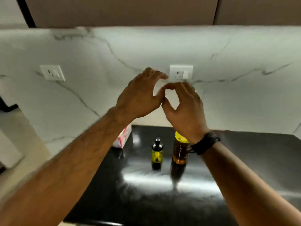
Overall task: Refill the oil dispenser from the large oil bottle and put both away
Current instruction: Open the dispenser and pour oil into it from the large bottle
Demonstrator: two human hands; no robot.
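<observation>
1. The whole view is soft with motion blur; the labels on the dispenser (pixel 157 154) and the bottle (pixel 180 150) cannot be read.
2. The right wrist and its black band (pixel 206 143) cover the bottle's upper right side and part of its yellow cap.
3. The left forearm hides most of the red-and-white box (pixel 122 139); its print is too blurred to tell.
4. Both forearms are cut off by the bottom edge.
5. The right hand (pixel 184 105) hides the lower edge of one wall socket (pixel 181 72).
6. The fingers (pixel 160 95) of both hands meet, but blur hides whether they pinch anything.
7. Glare washes out part of the table (pixel 244 160).
</observation>
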